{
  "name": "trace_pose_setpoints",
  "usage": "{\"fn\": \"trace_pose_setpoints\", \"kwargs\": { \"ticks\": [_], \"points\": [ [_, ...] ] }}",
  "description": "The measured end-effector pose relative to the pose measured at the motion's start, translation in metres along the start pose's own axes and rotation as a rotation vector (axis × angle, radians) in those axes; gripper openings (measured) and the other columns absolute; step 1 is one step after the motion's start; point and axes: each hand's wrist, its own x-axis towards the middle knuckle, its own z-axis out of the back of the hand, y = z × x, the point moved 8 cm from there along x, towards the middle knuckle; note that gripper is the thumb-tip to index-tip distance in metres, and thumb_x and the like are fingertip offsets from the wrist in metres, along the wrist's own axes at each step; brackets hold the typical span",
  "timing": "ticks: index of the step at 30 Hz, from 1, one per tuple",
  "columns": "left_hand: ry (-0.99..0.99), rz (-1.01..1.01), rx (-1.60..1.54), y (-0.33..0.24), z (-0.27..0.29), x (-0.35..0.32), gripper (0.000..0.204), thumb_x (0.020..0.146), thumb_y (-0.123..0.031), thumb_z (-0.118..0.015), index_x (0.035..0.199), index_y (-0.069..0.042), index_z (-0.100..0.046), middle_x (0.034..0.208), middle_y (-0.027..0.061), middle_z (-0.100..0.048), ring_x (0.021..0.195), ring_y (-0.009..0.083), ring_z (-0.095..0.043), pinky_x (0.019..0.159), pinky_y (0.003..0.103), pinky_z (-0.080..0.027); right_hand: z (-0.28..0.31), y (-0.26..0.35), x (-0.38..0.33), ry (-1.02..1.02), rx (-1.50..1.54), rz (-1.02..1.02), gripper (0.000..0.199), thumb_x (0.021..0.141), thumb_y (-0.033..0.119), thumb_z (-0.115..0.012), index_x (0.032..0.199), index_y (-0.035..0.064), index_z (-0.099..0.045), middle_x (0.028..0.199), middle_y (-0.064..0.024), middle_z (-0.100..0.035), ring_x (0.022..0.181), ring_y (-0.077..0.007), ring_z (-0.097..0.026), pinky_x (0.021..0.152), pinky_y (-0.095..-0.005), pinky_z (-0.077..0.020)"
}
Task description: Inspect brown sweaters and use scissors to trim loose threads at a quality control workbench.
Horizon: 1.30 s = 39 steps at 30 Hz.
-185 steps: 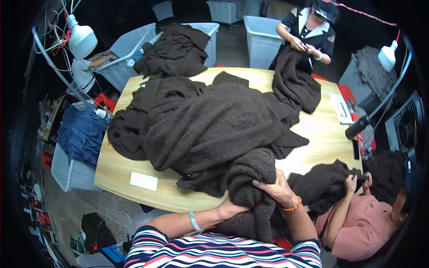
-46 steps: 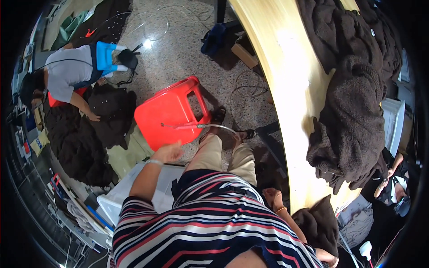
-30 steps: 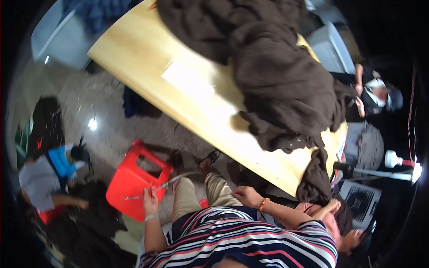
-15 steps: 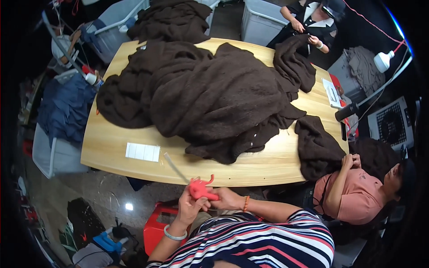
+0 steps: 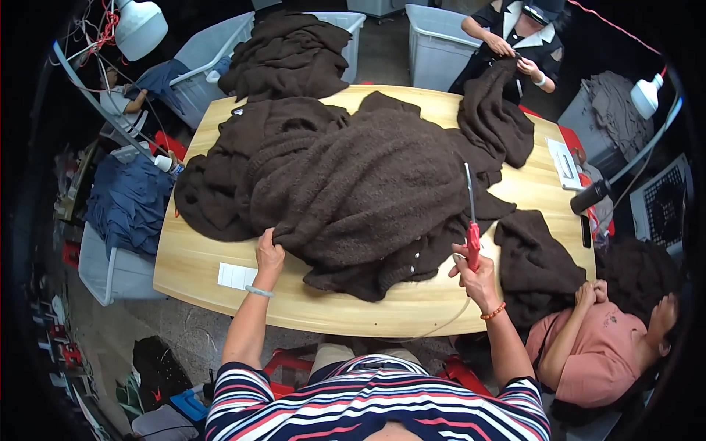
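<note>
A large heap of dark brown knit garments (image 5: 360, 176) covers the middle of the wooden table. At the heap's near left edge my left hand (image 5: 269, 257) pinches a fold of the brown knit garment. Nearer the heap's right side, my right hand (image 5: 474, 278) is closed round a red air blow gun (image 5: 473, 239), its long thin nozzle pointing away from me across the cloth. A thin pale hose (image 5: 448, 321) trails from it toward the table's near edge. Just beyond my left wrist lies a white card with lines (image 5: 237, 275).
A person in pink (image 5: 581, 345) at the right and another in black (image 5: 515, 44) at the far right handle brown garments. Grey bins (image 5: 441, 44) stand behind the table and at its left, one with blue cloth (image 5: 129, 202). Lamps (image 5: 647, 95) hang at the sides.
My hands, earlier together on the blow gun at the table's near edge, have parted. The right carried it forward right; the left reached the garment heap and took hold of cloth.
</note>
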Motion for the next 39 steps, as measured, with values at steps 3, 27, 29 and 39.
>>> {"fn": "trace_pose_setpoints", "kwargs": {
  "ticks": [3,27,29,39],
  "points": [
    [0.069,-0.104,-0.584,-0.105,0.055,0.024,0.024,0.066,0.0,-0.066,0.088,-0.003,-0.059,0.08,0.0154,-0.059,0.077,0.0376,-0.058,0.068,0.043,-0.048,0.006,0.022,0.027,-0.104,-0.023,-0.016,0.038,0.091,0.018,-0.065,0.121,-0.0045,-0.06,0.069,-0.0065,-0.068,0.044,-0.0043,-0.049,0.041,-0.0192,-0.0373],
    [1.116,-0.23,-1.405,-0.149,0.111,0.129,0.032,0.081,-0.008,-0.071,0.108,0.001,-0.058,0.095,0.0014,-0.059,0.087,0.0079,-0.056,0.079,0.023,-0.046,0.041,0.147,0.109,-0.197,0.039,0.018,0.03,0.085,0.009,-0.066,0.112,-0.0021,-0.061,0.094,-0.0029,-0.067,0.082,-0.011,-0.064,0.072,-0.0252,-0.053],
    [0.842,-0.055,-1.438,-0.14,0.103,0.192,0.025,0.083,-0.012,-0.067,0.103,-0.002,-0.057,0.095,0.0007,-0.059,0.086,0.0083,-0.057,0.078,0.023,-0.047,0.045,0.196,0.146,-0.23,-0.012,0.261,0.047,0.085,0.009,-0.065,0.128,0.0002,-0.05,0.111,-0.0053,-0.06,0.095,-0.012,-0.058,0.08,-0.0285,-0.0505],
    [0.414,0.386,-1.137,-0.046,-0.02,0.16,0.024,0.095,-0.012,-0.058,0.118,-0.006,-0.056,0.098,0.0043,-0.063,0.079,0.0117,-0.062,0.067,0.024,-0.052,0.001,0.138,0.19,-0.223,-0.471,0.351,0.036,0.087,0.031,-0.071,0.105,-0.0005,-0.066,0.07,0.0037,-0.057,0.056,-0.0053,-0.048,0.049,-0.0242,-0.0404]
  ]
}}
